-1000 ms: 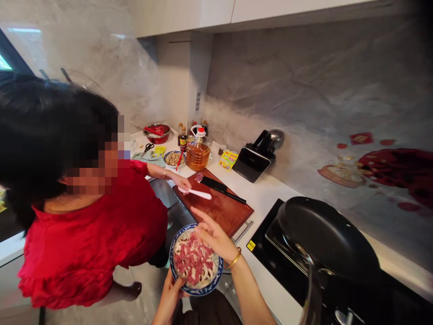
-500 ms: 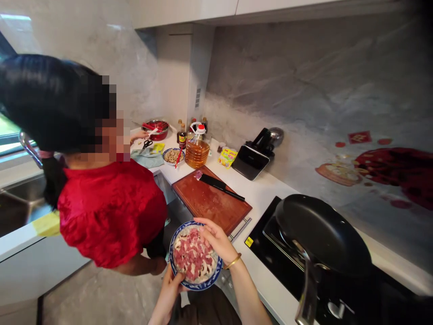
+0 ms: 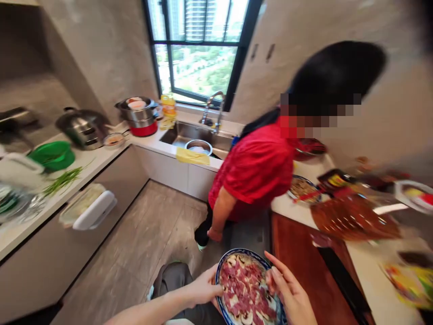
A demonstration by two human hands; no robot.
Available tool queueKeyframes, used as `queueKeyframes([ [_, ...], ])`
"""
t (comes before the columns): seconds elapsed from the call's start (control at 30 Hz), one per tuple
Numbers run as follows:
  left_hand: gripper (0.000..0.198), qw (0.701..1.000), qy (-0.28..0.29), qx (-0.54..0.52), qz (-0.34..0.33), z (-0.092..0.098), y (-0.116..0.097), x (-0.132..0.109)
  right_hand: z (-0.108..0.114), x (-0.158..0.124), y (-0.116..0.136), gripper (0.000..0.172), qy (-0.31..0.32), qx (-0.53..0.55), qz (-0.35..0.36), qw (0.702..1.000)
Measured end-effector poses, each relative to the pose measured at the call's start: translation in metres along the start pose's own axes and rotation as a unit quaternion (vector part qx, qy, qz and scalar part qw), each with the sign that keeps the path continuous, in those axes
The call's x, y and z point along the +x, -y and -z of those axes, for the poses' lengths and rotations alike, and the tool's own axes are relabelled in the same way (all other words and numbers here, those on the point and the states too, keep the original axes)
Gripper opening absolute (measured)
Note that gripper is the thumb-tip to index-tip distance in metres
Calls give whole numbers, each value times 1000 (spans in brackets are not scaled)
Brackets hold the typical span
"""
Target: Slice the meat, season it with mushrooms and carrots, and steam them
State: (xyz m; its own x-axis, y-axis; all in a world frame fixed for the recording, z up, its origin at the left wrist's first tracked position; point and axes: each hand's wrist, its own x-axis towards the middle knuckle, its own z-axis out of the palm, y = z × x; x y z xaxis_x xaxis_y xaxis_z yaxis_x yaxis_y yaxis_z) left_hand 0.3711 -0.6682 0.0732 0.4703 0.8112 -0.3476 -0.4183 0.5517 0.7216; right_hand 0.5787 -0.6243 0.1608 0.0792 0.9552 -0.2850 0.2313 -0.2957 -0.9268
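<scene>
There are two hands of the wearer, one left hand [image 3: 206, 286] and one right hand [image 3: 289, 289], and one other person [image 3: 255, 167]. Blue-rimmed bowls make two: one held bowl [image 3: 241, 251] and one worktop bowl [image 3: 290, 194]. Count one cutting board [image 3: 294, 257], one knife [image 3: 341, 280], one oil jug [image 3: 352, 216], one sink [image 3: 179, 135], one steel basin [image 3: 203, 154], one tap [image 3: 221, 108], one yellow cloth [image 3: 192, 156], one steamer [image 3: 144, 129], one green basket [image 3: 64, 161] and one window [image 3: 203, 67]. Meat pieces [image 3: 245, 282] and mushroom slices [image 3: 248, 318] overlap too much to number.

Blu/wht bowl [image 3: 239, 250] (patterned), pinkish-red meat [image 3: 241, 283]
</scene>
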Motion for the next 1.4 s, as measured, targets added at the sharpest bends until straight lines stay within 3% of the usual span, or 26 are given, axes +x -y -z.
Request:
queueKeyframes([
  [0.1,67,996,-68,-34,-41,14,-9,-27,-32,25,15,67,81,-33,15,996],
  [0.23,70,978,-173,-92,-71,43,-19,-58,-93,56,36,61,207,-58,49,975],
  [0.33,73,955,-247,-127,-101,77,-31,-73,-150,78,52,57,285,-71,73,953],
  [0.47,71,929,-311,-144,-138,138,-56,-89,-238,108,74,52,356,-68,83,929],
  [0.63,69,900,-369,-160,-166,236,-92,-113,-364,167,100,58,356,-93,105,924],
  [0.77,70,877,-407,-171,-190,311,-128,-136,-469,221,121,49,296,-160,244,910],
  [0.87,73,841,-452,-207,-213,353,-154,-147,-547,262,140,36,279,-249,361,854],
  [1.03,63,774,-522,-274,-233,421,-197,-138,-681,342,183,35,258,-453,439,732],
  [1.17,49,730,-548,-293,-283,509,-249,-106,-792,416,215,43,256,-543,465,651],
  [1.3,38,666,-596,-323,-311,609,-311,-68,-884,479,236,48,238,-575,465,629],
  [1.4,35,619,-629,-347,-316,665,-342,-50,-928,514,246,50,254,-575,461,626],
])
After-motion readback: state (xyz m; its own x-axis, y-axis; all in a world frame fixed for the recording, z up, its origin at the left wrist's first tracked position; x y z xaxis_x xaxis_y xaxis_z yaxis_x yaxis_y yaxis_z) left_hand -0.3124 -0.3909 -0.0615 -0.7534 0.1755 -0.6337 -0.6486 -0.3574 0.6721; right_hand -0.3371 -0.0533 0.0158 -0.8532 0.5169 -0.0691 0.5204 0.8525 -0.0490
